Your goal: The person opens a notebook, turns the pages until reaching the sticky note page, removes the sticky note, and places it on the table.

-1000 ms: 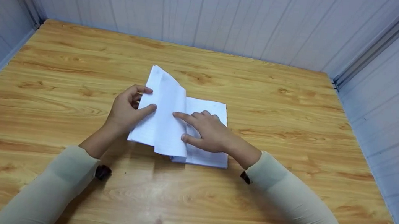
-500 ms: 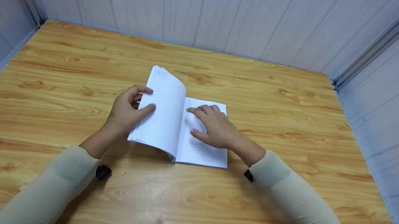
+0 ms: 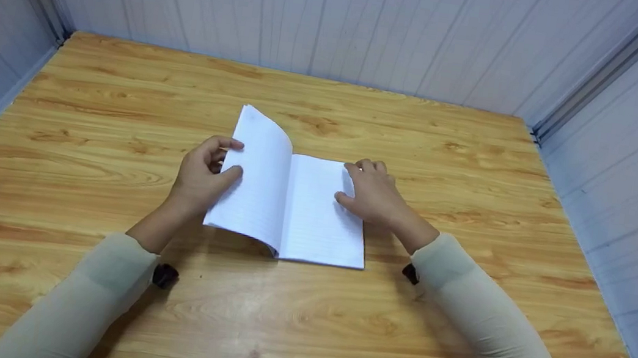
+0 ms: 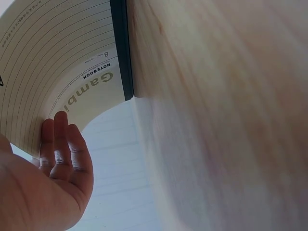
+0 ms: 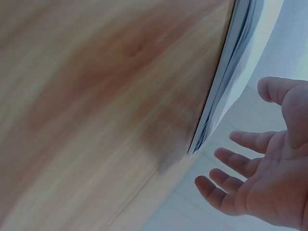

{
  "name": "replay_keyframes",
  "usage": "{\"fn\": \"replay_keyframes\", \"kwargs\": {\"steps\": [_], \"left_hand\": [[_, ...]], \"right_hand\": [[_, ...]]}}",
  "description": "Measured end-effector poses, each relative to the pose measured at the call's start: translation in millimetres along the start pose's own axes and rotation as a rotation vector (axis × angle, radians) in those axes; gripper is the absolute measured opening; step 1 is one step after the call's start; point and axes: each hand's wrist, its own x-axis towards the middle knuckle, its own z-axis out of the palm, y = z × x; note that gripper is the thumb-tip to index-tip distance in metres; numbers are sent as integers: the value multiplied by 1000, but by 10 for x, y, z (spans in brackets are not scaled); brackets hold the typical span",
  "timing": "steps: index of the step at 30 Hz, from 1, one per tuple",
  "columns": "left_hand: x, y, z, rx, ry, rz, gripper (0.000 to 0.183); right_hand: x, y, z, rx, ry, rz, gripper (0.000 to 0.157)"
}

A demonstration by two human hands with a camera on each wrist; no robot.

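A notebook [image 3: 319, 222] lies spread on the wooden table, its right part flat and its left part raised and curving up from the spine. My left hand [image 3: 200, 176] grips the raised part by its outer edge, thumb on the white page and fingers behind. Seen from the left wrist, the beige lined cover [image 4: 72, 62] carries the word "Gambi" and "NOTEBOOK" beside a dark spine [image 4: 122, 53]; the left fingers lie against that cover. My right hand [image 3: 375, 194] is over the upper right corner of the flat page, fingers spread and loosely bent, holding nothing.
The wooden table [image 3: 250, 324] reaches back to a white panelled wall [image 3: 316, 12]. More white panels [image 3: 633, 183] stand along both sides. Small black pieces [image 3: 165, 276] show at each wrist under the sleeves.
A loose bunch of pages beside the spine has gone over to the left with the raised part. My right hand has moved right, off those pages to the right page's outer edge.
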Motion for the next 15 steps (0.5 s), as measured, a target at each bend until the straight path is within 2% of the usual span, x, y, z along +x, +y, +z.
{"fn": "replay_keyframes", "kwargs": {"steps": [5,9,15], "left_hand": [[0,4,-2,-1,-1,-3,32],[-1,3,-3,-5,-6,0,33],[4,-1,1,-8,-5,0,33]], "right_hand": [[25,56,9,-47,-65,49,76],[23,84,37,-53,-104,31,78],[23,74,62,-47,-108,16,77]]}}
